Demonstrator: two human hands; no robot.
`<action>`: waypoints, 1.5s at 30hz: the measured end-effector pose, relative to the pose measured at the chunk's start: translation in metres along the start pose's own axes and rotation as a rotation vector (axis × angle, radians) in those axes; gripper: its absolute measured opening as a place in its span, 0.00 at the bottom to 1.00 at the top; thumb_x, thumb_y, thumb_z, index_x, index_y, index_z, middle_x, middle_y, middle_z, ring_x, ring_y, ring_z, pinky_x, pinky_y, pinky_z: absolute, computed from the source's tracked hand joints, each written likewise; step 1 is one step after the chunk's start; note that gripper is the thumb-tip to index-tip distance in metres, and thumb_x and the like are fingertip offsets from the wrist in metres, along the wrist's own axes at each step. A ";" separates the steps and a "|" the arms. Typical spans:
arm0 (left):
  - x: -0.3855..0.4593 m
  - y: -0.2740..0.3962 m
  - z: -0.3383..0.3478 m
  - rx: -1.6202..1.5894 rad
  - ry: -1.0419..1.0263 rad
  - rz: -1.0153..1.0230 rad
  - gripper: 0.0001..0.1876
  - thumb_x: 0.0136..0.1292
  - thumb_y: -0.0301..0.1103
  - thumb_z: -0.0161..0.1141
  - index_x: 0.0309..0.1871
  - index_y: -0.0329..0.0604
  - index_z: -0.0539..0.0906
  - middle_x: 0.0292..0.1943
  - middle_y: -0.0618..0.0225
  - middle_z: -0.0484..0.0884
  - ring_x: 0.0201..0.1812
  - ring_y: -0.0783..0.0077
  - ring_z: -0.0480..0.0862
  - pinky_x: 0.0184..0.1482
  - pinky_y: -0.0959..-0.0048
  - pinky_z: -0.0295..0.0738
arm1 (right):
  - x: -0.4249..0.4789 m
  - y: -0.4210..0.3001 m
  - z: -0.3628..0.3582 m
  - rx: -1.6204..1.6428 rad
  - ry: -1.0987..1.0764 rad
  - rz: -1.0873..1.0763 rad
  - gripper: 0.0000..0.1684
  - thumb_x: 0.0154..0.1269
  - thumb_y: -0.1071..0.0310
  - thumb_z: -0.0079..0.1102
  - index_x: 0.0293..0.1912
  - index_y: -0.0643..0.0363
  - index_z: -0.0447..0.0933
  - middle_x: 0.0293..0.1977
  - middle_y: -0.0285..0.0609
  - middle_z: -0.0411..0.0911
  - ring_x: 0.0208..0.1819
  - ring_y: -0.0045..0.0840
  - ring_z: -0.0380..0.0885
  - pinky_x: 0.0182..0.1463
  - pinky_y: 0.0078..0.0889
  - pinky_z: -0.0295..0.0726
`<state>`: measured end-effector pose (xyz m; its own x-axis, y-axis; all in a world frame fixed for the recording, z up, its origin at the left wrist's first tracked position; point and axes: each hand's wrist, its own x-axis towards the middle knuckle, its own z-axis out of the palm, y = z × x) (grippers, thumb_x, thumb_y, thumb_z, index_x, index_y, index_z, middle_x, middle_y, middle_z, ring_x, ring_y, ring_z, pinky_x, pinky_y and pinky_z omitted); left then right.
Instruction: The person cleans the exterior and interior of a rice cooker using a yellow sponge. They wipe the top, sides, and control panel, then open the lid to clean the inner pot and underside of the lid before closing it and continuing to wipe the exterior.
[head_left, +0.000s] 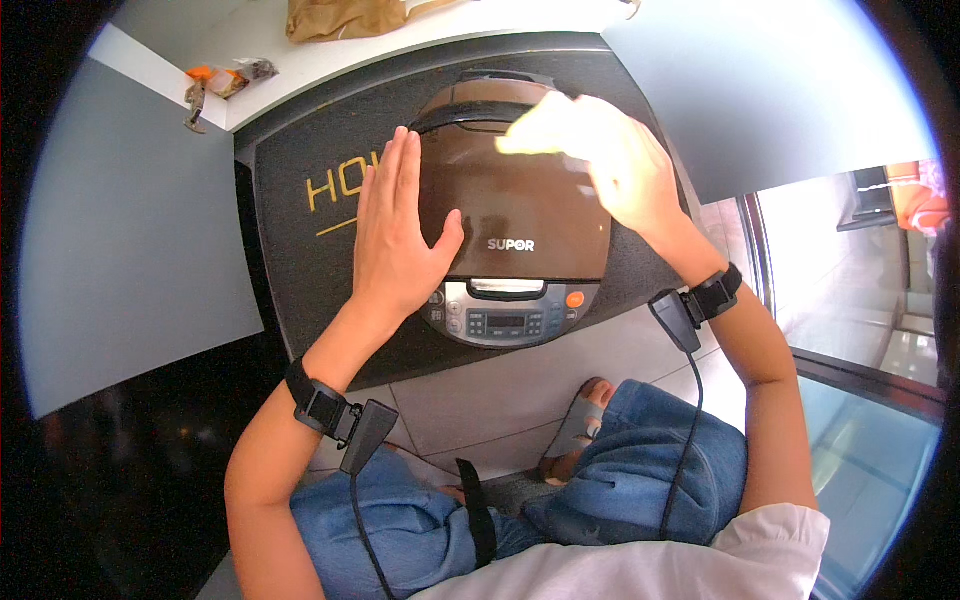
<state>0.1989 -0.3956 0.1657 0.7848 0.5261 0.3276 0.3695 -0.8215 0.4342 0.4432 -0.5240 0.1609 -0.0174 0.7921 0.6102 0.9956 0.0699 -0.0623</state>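
A brown Supor electric rice cooker (525, 199) stands in front of me with its lid down. Its silver control panel (506, 324) faces my knees, and a black carrying handle (465, 114) arches across the back of the lid. My left hand (397, 232) lies flat along the cooker's left side, thumb spread over the lid edge, holding nothing. Over the lid's right rear, my right hand (637, 176) grips a pale yellow cloth (536, 131). Glare washes out the cloth and those fingertips, so whether the cloth touches the lid is unclear.
Beneath the cooker is a dark mat (315, 270) with yellow lettering. Grey cabinet doors stand swung out at left (142, 240) and right (750, 97). A brown bag (341, 19) and a small plastic packet (225, 81) lie in the white cabinet. Cables hang from both wrist straps.
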 end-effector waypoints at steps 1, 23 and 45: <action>0.003 0.003 0.003 -0.036 0.014 -0.007 0.42 0.56 0.35 0.60 0.71 0.35 0.50 0.71 0.49 0.52 0.71 0.51 0.55 0.71 0.58 0.46 | -0.025 0.017 0.005 0.061 -0.013 0.099 0.23 0.61 0.69 0.54 0.56 0.60 0.68 0.50 0.44 0.75 0.49 0.33 0.77 0.53 0.34 0.75; 0.005 0.005 0.004 -0.078 0.044 -0.080 0.38 0.57 0.34 0.58 0.70 0.36 0.54 0.69 0.49 0.57 0.70 0.52 0.58 0.70 0.64 0.53 | -0.080 0.031 0.029 0.475 -0.166 0.684 0.21 0.66 0.66 0.50 0.57 0.61 0.66 0.48 0.52 0.76 0.49 0.46 0.76 0.54 0.39 0.74; -0.016 -0.012 -0.001 -0.084 0.075 -0.100 0.34 0.56 0.35 0.59 0.64 0.28 0.61 0.61 0.41 0.67 0.63 0.47 0.69 0.64 0.61 0.64 | 0.103 -0.103 0.051 -0.256 -0.256 -0.184 0.10 0.51 0.64 0.56 0.31 0.60 0.76 0.31 0.43 0.78 0.34 0.31 0.79 0.41 0.31 0.79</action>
<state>0.1814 -0.3942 0.1559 0.7052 0.6223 0.3396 0.3990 -0.7444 0.5354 0.3343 -0.4186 0.1900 -0.1877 0.9082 0.3740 0.9639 0.0972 0.2477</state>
